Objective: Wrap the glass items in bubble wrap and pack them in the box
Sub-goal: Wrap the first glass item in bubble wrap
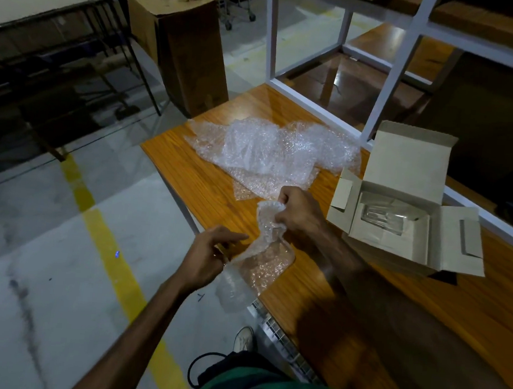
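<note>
Glass items (384, 216) inside open box (410, 172)

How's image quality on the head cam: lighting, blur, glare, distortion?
Head view: dim, upper right nearly black; glare on the wooden table beyond the bubble wrap pile; left hand and right hand slightly motion-blurred on the bubble wrap piece; glass inside the open box indistinct; wide-angle bending at edges.
</note>
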Tool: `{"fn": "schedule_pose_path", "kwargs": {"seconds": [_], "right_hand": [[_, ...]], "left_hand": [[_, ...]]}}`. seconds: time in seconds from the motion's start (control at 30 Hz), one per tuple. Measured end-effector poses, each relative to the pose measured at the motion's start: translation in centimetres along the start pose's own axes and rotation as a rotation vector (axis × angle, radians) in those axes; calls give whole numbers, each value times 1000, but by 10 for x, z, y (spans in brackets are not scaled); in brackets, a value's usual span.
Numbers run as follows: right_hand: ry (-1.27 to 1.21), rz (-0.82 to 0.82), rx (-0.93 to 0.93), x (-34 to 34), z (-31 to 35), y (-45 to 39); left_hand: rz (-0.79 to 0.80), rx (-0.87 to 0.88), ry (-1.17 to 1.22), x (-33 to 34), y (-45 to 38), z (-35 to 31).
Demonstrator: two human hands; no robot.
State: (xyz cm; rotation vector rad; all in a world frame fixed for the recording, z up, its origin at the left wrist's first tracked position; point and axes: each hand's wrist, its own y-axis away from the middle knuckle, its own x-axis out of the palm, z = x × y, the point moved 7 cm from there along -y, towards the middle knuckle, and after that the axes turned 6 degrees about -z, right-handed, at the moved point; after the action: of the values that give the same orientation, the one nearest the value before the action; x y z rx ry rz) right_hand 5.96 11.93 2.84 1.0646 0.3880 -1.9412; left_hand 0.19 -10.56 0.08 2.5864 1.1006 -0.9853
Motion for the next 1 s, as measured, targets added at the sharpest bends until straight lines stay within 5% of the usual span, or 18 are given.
{"fn": "schedule_pose_path", "kwargs": {"seconds": [0.23, 0.33, 0.43, 0.53, 0.7, 1.0], "right_hand": [[2, -10, 15, -6, -8, -1], [-4, -19, 1, -7, -8, -1], [13, -16, -1, -8, -6, -1], [17, -19, -7, -7, -6, -1], [32, -31, -51, -8, -2, 0], [42, -61, -122, -4, -7, -1]], "left_hand": [[126, 23, -191, 38, -6, -14], [85, -135, 1, 47, -1, -10], [30, -111, 161, 49, 0, -22], [-144, -182, 263, 37, -6, -26], [-200, 90, 222, 30, -27, -40], [-227, -29, 364, 29, -54, -49]]}}
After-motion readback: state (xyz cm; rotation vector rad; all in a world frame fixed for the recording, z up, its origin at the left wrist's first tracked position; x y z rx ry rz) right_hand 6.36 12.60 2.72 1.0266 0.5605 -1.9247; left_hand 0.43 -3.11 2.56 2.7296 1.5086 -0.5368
